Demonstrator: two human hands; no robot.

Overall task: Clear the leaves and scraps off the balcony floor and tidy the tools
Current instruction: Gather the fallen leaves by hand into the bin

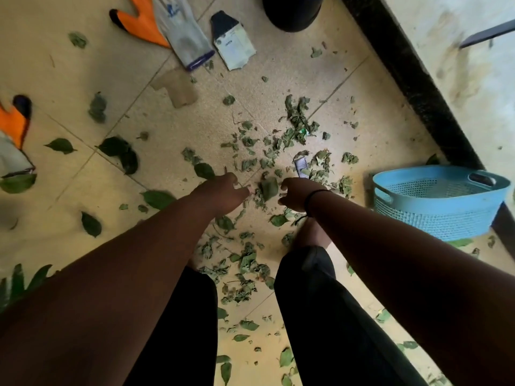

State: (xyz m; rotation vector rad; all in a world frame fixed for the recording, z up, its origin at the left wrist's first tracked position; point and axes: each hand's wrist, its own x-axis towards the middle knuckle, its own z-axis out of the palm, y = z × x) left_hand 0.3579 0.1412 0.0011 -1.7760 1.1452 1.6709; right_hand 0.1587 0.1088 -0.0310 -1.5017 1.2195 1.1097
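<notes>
both forearms fill my head view, reaching to the floor. left hand (223, 188) fingers loosely curled, right hand (296, 195) curled too; can't tell if either has hold of the leaves (269, 188) between them. blue basket (434, 218) sits right of the hands, well apart. risk: crumbly scraps spilling on the carry. gloves (178, 29) lie far beyond the basket's left.

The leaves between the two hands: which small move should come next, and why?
Probably bring both hands together to scoop up the clump of dry leaves. The left hand and right hand already flank it low over the floor, apparently holding nothing. The blue basket stands close on the right, apparently empty and ready to take the handful.
</notes>
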